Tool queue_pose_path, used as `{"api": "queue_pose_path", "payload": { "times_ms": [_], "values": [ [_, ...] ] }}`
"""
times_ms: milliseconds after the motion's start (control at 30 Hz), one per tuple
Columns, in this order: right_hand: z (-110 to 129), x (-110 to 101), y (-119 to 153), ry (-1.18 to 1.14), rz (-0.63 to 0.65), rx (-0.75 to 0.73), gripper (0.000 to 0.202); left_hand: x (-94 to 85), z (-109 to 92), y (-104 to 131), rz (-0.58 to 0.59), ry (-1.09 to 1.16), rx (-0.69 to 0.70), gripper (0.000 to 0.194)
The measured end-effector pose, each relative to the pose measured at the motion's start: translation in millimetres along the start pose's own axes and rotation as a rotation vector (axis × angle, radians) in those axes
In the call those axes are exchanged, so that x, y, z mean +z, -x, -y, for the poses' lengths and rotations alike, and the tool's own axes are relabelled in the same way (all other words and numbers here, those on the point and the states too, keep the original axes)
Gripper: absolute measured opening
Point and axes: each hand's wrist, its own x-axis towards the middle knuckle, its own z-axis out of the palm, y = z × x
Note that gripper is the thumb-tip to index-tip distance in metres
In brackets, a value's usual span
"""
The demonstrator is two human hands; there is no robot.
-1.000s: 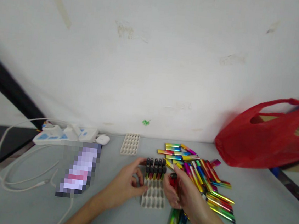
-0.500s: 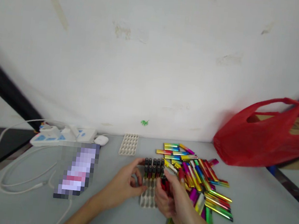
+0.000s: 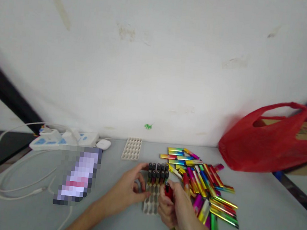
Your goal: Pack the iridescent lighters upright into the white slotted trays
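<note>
A pale tray with rows of pockets [image 3: 151,204] lies on the grey table between my hands. Two rows of black-topped lighters [image 3: 158,172] stand upright at its far end. My left hand [image 3: 132,186] is curved along the tray's left side, fingers apart, with fingertips at the standing lighters and the thumb by the tray's edge. Just right of the tray, my right hand [image 3: 175,205] is closed around a red lighter [image 3: 168,192] with a dark top. Many shiny coloured lighters [image 3: 204,179] lie in a loose pile to the right.
A second pale tray [image 3: 132,148] lies near the wall. On the left are a white power strip [image 3: 63,140], looping white cables and a blurred-out phone [image 3: 78,176]. A red plastic bag [image 3: 263,141] with a cardboard box stands at the back right.
My right hand has turned slightly, and the red lighter in it shows more clearly, its top tilted up. My left hand has stayed in place.
</note>
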Motion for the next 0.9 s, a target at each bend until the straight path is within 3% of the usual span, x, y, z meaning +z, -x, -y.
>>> {"api": "queue_pose_path", "payload": {
  "times_ms": [900],
  "values": [
    [2.7, -0.4, 1.2, 0.014, 0.031, 0.109, 0.069, -1.8, 1.7, 0.6, 0.007, 0.013, -0.003, 0.084]
  ]
}}
